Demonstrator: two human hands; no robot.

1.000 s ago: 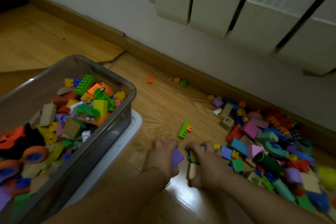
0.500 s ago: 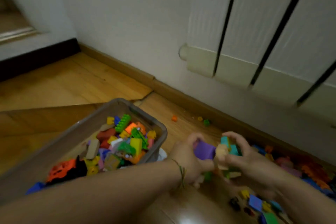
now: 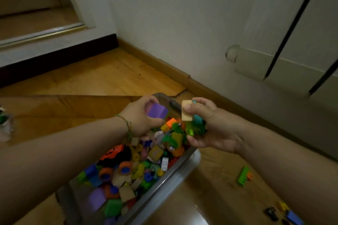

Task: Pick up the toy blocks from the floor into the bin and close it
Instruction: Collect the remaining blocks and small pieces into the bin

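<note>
Both hands have come up from the pile on the floor and now sit over the far end of the bin (image 3: 176,175), each carrying toy blocks. In the left hand (image 3: 143,118) a purple block (image 3: 157,111) is gripped between curled fingers and thumb. The right hand (image 3: 212,127) is clenched round a small bunch: a tan block (image 3: 186,113) pinched at the top, a teal block (image 3: 197,120) behind it and green pieces (image 3: 192,131) lower in the palm. Below them the grey see-through bin stands open on the wooden floor (image 3: 109,75), already heaped with mixed coloured blocks (image 3: 139,168). A green and orange block (image 3: 244,176) lies on the floor to the right of the bin, well apart from it, and a few more pieces (image 3: 292,215) lie at the lower right edge, blurred. A thin cord bracelet (image 3: 127,128) circles the left wrist. A wooden skirting board (image 3: 201,86) runs along the wall behind, with a white radiator (image 3: 296,56) above it at the right
</note>
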